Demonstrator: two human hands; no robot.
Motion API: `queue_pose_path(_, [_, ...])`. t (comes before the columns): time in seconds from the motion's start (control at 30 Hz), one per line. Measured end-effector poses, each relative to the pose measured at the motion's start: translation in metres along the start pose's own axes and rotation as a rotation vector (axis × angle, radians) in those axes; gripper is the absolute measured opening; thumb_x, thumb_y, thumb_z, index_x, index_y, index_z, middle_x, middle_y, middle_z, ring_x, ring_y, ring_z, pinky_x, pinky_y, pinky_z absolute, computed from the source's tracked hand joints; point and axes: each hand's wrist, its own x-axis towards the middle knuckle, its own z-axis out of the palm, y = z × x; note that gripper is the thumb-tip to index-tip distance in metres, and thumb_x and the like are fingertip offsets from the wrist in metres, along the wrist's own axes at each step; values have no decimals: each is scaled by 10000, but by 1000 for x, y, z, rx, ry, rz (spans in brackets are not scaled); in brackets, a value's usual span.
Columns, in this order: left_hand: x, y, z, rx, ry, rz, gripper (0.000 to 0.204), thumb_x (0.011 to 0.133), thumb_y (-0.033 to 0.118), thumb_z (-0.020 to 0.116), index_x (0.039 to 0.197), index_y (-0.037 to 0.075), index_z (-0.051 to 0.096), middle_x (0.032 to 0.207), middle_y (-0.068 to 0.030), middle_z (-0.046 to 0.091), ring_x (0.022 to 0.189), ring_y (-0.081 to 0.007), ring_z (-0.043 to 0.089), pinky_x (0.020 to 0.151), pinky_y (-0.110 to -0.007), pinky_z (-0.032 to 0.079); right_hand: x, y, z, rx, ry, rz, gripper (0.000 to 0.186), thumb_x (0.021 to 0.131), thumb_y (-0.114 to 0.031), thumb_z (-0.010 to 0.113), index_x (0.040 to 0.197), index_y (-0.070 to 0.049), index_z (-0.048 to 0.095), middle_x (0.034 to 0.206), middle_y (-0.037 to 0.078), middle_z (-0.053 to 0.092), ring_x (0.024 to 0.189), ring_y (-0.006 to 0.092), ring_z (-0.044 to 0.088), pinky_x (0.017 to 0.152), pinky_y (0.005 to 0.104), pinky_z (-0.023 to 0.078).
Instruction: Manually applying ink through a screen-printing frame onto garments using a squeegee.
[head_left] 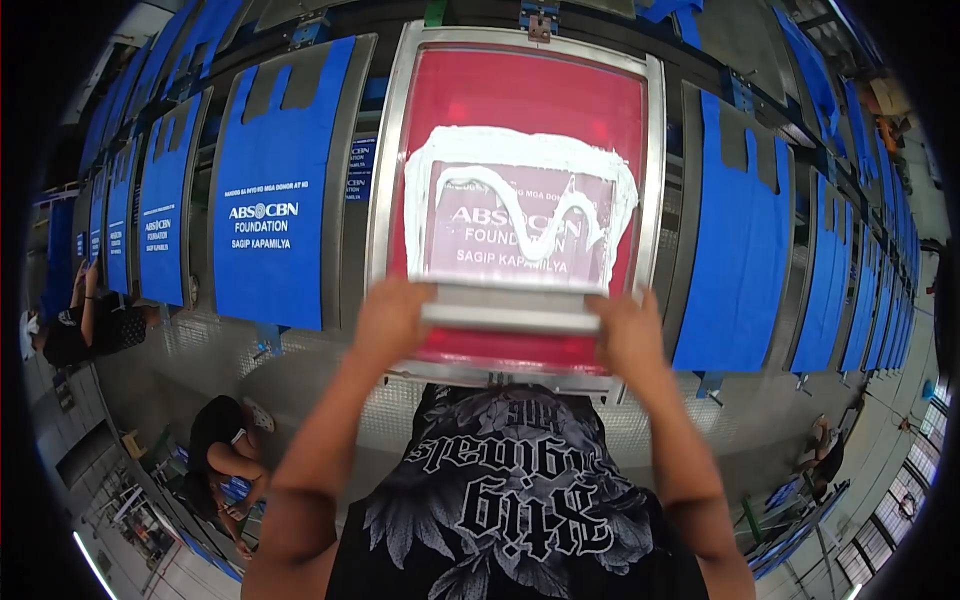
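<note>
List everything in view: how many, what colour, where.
Screen frame: one, silver, centre
Mesh: one, red, inside the frame
Paste: one spread, white, on the mesh
Squeegee: one, silvery, across lower mesh
Bags: many, blue, both sides; nearest left printed, nearest right plain
Boards: several, dark grey, under bags
Other people: at least three, dark clothing, far left, lower left, right
Light tube: at least one, white, lower left
Shirt: one, black and grey, lower middle
Left grip: one, bare, squeegee's left end
Right grip: one, bare, squeegee's right end

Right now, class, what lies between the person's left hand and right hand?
In the head view, a metal squeegee spans from the left hand to the right hand, across the red screen.
</note>
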Motion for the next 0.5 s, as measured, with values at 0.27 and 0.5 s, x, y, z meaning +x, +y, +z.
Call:
queue_pose_path(0.27, [143,-19,-30,34,160,14,273,663,111,736,924,50,683,885,-175,662,853,-354,618,804,-410,495,126,50,-23,-143,97,35,403,654,-16,638,1043,-116,655,798,157,670,829,312,646,1026,542,349])
queue_pose_path(0.5, [20,2,-12,7,-2,-16,295,641,34,708,933,70,680,940,-122,662,932,-339,597,849,-443,455,10,-5,-13,-52,-61,69,359,652,-31,654,997,-126,676,862,82,689,911,257,632,1080,537,283])
